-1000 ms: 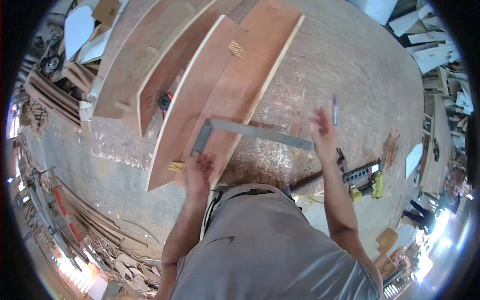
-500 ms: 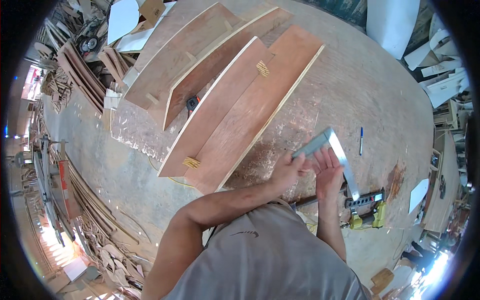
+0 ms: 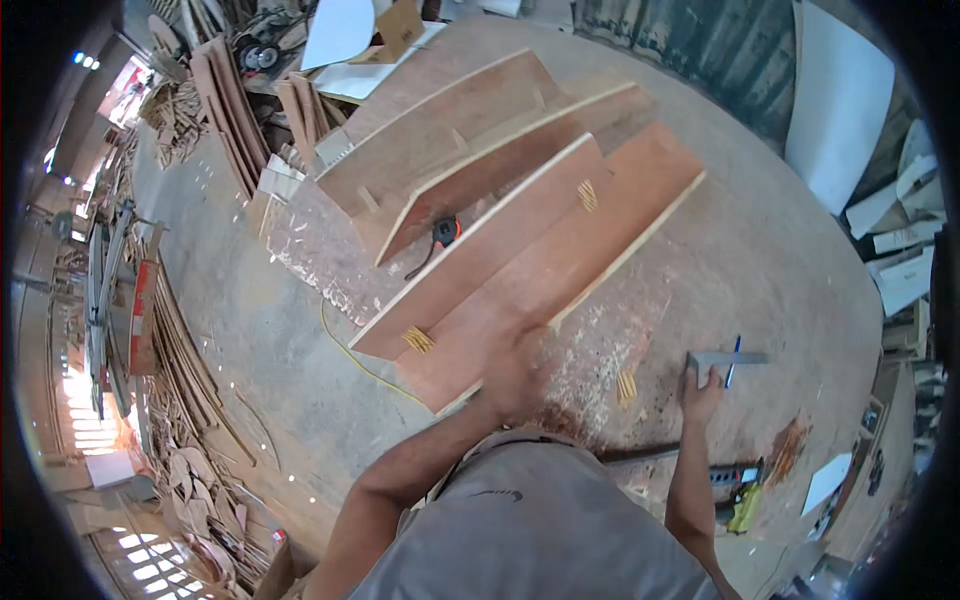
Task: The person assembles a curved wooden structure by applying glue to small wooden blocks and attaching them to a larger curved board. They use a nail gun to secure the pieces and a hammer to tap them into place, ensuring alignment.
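My right hand [image 3: 702,396] grips a metal try square [image 3: 712,358] low over the right side of the worktable. In the picture the square crosses a blue pen [image 3: 731,376] there. Smeared by motion, my left hand [image 3: 516,378] is at the near edge of an angled plywood piece [image 3: 535,270]; its fingers cannot be made out. That piece is two long reddish boards joined lengthwise, with striped blocks [image 3: 587,195] in the corner between them. Another small striped block [image 3: 627,388] sits on the table between my hands.
A second plywood assembly [image 3: 440,140] stands behind, with a black-and-orange tape measure [image 3: 446,232] between the two. By the table's near right edge lies a yellow-green nail gun [image 3: 744,508]. A yellow cord [image 3: 350,352] hangs at left. Wood strips [image 3: 180,370] cover the floor.
My left hand has let go of the try square and moved left to the plywood. My right hand has carried the square right, to the pen. The view has shifted; the small striped block now shows.
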Demonstrator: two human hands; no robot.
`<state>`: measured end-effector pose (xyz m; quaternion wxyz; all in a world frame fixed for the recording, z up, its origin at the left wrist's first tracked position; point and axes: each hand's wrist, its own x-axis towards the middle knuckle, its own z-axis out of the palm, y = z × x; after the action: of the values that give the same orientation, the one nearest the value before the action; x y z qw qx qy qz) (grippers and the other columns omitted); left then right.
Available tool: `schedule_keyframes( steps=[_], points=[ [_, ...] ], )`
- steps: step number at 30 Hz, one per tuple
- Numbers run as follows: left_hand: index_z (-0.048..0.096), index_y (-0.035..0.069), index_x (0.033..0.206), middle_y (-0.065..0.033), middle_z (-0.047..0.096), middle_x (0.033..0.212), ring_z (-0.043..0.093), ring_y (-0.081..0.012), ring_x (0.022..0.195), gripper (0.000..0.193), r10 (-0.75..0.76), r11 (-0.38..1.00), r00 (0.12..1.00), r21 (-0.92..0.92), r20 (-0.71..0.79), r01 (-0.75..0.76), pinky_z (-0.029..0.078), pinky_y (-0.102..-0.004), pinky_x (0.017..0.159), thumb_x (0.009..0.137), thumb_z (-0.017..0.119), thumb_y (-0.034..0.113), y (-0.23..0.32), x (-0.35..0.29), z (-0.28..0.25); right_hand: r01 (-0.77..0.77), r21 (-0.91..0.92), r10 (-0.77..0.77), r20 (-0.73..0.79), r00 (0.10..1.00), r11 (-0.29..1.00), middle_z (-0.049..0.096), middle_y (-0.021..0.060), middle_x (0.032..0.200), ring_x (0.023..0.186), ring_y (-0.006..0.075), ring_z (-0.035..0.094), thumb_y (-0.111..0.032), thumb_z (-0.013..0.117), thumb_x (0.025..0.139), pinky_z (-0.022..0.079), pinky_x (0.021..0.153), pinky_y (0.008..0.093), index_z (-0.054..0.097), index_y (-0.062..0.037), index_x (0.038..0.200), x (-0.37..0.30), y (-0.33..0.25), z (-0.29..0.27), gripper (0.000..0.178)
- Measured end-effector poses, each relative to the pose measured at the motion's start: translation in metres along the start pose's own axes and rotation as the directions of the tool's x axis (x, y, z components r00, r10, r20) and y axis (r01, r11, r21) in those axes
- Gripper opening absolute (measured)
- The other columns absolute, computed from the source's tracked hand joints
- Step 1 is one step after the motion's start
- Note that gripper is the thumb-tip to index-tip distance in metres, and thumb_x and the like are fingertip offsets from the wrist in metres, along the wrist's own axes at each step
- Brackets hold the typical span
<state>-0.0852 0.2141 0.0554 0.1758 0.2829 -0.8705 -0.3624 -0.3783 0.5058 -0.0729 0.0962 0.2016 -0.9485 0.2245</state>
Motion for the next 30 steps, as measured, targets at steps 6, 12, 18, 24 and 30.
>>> schedule_keyframes(
  steps=[6, 12, 18, 24, 30],
  points=[
    [0.056, 0.005, 0.133, -0.0208, 0.065, 0.123, 0.060, -0.0370, 0.116, 0.052, -0.281, 0.958, 0.890, 0.049, 0.358, 0.283, 0.049, -0.0437, 0.099, 0.095, 0.059, 0.040, -0.079, -0.007, 0.011, 0.216, 0.163, -0.269, 0.501, 0.822, 0.963, 0.063, 0.0100, 0.105, 0.101, 0.0272, 0.061, -0.023, 0.084, 0.078, 0.052, 0.086, 0.0391, 0.062, -0.0012, 0.121, -0.081, -0.104, 0.016, 0.053],
    [0.054, 0.005, 0.136, -0.0203, 0.065, 0.123, 0.061, -0.0366, 0.115, 0.052, -0.197, 0.979, 0.832, 0.141, 0.519, 0.145, 0.049, -0.0447, 0.097, 0.094, 0.059, 0.036, -0.069, -0.025, -0.022, -0.534, 0.470, 0.130, 0.653, 0.746, 0.703, 0.066, 0.0093, 0.106, 0.093, 0.0191, 0.065, -0.015, 0.078, 0.084, 0.055, 0.077, 0.0320, 0.063, 0.0020, 0.122, -0.097, -0.047, 0.053, 0.044],
    [0.050, 0.006, 0.142, -0.0191, 0.065, 0.125, 0.061, -0.0352, 0.116, 0.059, -0.022, 0.997, 0.835, 0.070, 0.549, -0.019, 0.049, -0.0434, 0.101, 0.094, 0.063, 0.038, -0.119, -0.109, -0.087, -0.746, 0.630, 0.052, 0.771, 0.635, -0.216, 0.068, 0.0131, 0.114, 0.099, 0.0251, 0.068, -0.011, 0.071, 0.090, 0.057, 0.086, 0.0389, 0.058, 0.0025, 0.129, -0.077, -0.168, -0.079, 0.044],
    [0.058, 0.003, 0.134, -0.0154, 0.068, 0.117, 0.066, -0.0233, 0.107, 0.054, -0.136, 0.801, 0.791, -0.403, 0.596, 0.442, 0.052, -0.0359, 0.094, 0.097, 0.063, 0.042, -0.094, -0.051, -0.120, -0.722, 0.690, -0.275, 0.706, 0.653, 0.058, 0.067, 0.0123, 0.119, 0.104, 0.0224, 0.067, -0.010, 0.071, 0.091, 0.055, 0.091, 0.0350, 0.051, 0.0031, 0.137, -0.056, -0.282, -0.058, 0.051],
    [0.059, 0.001, 0.131, -0.0105, 0.067, 0.114, 0.066, -0.0163, 0.097, 0.042, -0.094, 0.516, 0.949, -0.800, 0.302, 0.306, 0.055, -0.0315, 0.084, 0.096, 0.068, 0.023, -0.099, -0.026, -0.072, -0.278, 0.703, -0.561, 0.698, 0.445, 0.655, 0.069, 0.0101, 0.113, 0.102, 0.0139, 0.065, -0.008, 0.075, 0.087, 0.055, 0.086, 0.0298, 0.059, 0.0028, 0.130, -0.058, -0.373, -0.008, 0.047]
  ],
)
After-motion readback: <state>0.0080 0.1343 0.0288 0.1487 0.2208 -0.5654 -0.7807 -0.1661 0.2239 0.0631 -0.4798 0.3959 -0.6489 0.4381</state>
